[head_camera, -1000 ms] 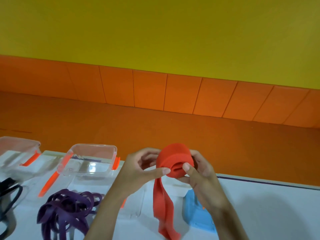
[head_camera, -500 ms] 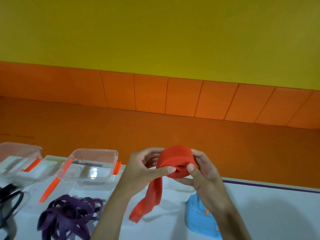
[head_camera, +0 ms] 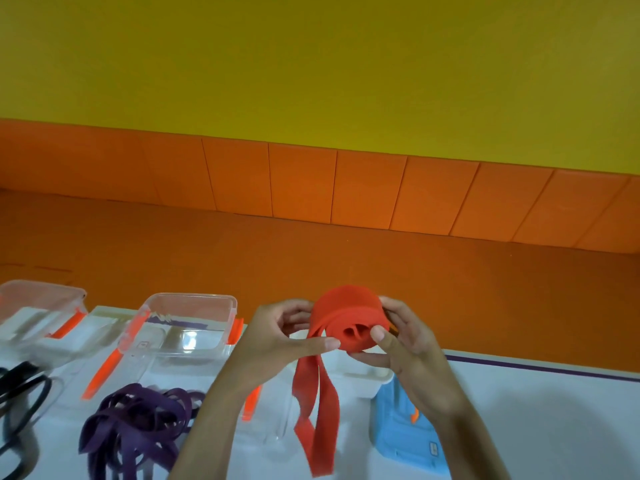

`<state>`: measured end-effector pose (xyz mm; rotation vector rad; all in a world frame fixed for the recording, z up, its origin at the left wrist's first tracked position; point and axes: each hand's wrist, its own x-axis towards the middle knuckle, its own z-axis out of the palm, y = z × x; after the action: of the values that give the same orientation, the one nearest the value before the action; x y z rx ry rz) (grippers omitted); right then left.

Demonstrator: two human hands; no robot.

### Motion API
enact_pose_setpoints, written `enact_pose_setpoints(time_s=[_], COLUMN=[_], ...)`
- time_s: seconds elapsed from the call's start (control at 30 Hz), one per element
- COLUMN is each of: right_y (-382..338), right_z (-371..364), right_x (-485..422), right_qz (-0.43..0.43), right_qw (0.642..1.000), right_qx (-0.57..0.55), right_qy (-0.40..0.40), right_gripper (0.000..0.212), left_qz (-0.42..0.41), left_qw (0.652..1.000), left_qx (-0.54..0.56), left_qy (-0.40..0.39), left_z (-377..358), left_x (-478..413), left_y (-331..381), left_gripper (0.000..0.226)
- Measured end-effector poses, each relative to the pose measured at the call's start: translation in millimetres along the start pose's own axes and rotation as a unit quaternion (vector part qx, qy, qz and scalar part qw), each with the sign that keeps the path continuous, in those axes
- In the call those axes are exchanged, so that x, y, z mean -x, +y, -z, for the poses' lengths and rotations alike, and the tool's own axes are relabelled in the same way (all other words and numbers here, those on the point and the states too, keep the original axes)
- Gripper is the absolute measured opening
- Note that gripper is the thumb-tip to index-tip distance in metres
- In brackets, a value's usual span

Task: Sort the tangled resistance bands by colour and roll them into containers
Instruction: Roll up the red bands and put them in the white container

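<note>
The red band (head_camera: 346, 320) was a soft, light coil held above the white table (head_camera: 519, 410), its loose tail hanging limp toward the near edge. It looked springy, likely to unwind, so you gripped its rim. Your right hand (head_camera: 408, 344) cupped the coil, thumb pressed on its face; your left hand (head_camera: 284, 337) pinched the tail where it left the roll. The clear container (head_camera: 194, 299) waited well to the left, purple bands (head_camera: 138, 424) in front of it.
</note>
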<state>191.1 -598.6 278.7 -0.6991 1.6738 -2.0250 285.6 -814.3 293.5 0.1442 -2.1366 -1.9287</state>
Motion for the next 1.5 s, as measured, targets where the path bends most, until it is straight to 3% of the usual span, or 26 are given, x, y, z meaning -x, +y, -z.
enact_pose_setpoints(time_s=[0.13, 0.23, 0.37, 0.47, 0.57, 0.67, 0.97, 1.07, 1.2, 1.37, 1.5], right_y=[-9, -19, -11, 4, 2, -7, -1, 1, -7, -5, 5], right_z=[22, 29, 21, 7, 6, 18, 9, 11, 21, 14, 9], right_x=[-2, -2, 1, 6, 8, 6, 6, 9, 9, 10, 14], right_qz=[-0.018, -0.008, 0.031, 0.01, -0.011, -0.015, 0.023, 0.001, -0.028, -0.004, -0.032], right_qw=[0.99, 0.991, 0.999, 0.998, 0.999, 0.996, 0.998, 1.0, 0.991, 0.998, 0.997], right_qx=[0.138, 0.121, 0.028, -0.048, 0.032, 0.092, 0.004, 0.003, 0.116, 0.037, -0.06], right_qy=[-0.036, -0.051, 0.017, 0.051, 0.024, -0.01, 0.067, 0.018, -0.059, 0.055, 0.046], right_gripper=[0.07, 0.064, 0.061, 0.061, 0.053, 0.069, 0.052, 0.049, 0.054, 0.055, 0.061], left_qz=[-0.033, -0.043, -0.058, -0.056, -0.059, -0.056, 0.007, -0.007, -0.015, -0.01, 0.019], left_qw=[0.998, 0.998, 0.997, 0.995, 0.995, 0.998, 1.0, 1.0, 0.997, 0.999, 0.998], left_qx=[-0.044, -0.053, -0.001, 0.054, 0.038, -0.008, 0.029, -0.019, -0.064, -0.019, 0.035], left_qy=[0.009, 0.012, 0.044, 0.064, 0.074, 0.032, 0.008, -0.001, -0.027, -0.041, -0.041], left_z=[-3, -13, -28, -33, -27, -18, -18, -9, -10, -22, -14], left_x=[1, 0, -3, -4, -4, -4, -7, -6, -3, -2, 0], left_y=[2, 4, 7, 4, 3, 3, -1, 0, -1, -5, -4], left_gripper=[0.039, 0.039, 0.04, 0.047, 0.045, 0.044, 0.062, 0.051, 0.046, 0.049, 0.052])
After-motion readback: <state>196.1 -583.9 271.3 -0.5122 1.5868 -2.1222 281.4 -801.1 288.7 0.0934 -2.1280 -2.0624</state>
